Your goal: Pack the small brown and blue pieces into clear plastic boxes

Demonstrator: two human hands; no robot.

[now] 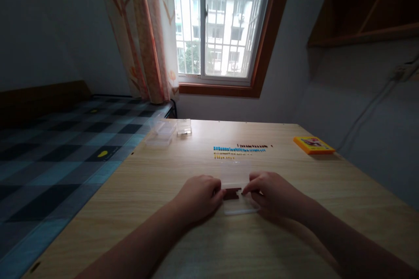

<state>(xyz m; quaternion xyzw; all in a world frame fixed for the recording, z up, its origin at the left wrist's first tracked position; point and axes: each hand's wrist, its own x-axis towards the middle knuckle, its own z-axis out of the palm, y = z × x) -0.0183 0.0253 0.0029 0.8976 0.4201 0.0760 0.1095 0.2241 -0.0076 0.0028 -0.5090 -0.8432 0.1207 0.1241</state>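
Observation:
A clear plastic box (pixel 240 212) lies on the table in front of me, its see-through lid (pixel 235 173) folded back on the far side. Brown strip-like pieces (pixel 231 194) lie side by side in the box. My left hand (pixel 201 195) is closed at the box's left edge, thumb and curled fingers gripping it there. Over the right part of the box, my right hand (pixel 270 192) is closed in a pinch. A tiny dark piece (pixel 242 193) shows at its index fingertip, beside the ends of the brown pieces. The undersides of both hands are hidden.
Beyond the box stand rows of small brown pieces (pixel 253 145), blue pieces (pixel 238 149) and yellow pieces (pixel 223 157). Clear plastic boxes (pixel 160 135) sit at the back left. An orange-yellow box (pixel 313 144) lies at the right edge. A bed (pixel 65 152) adjoins the table's left side.

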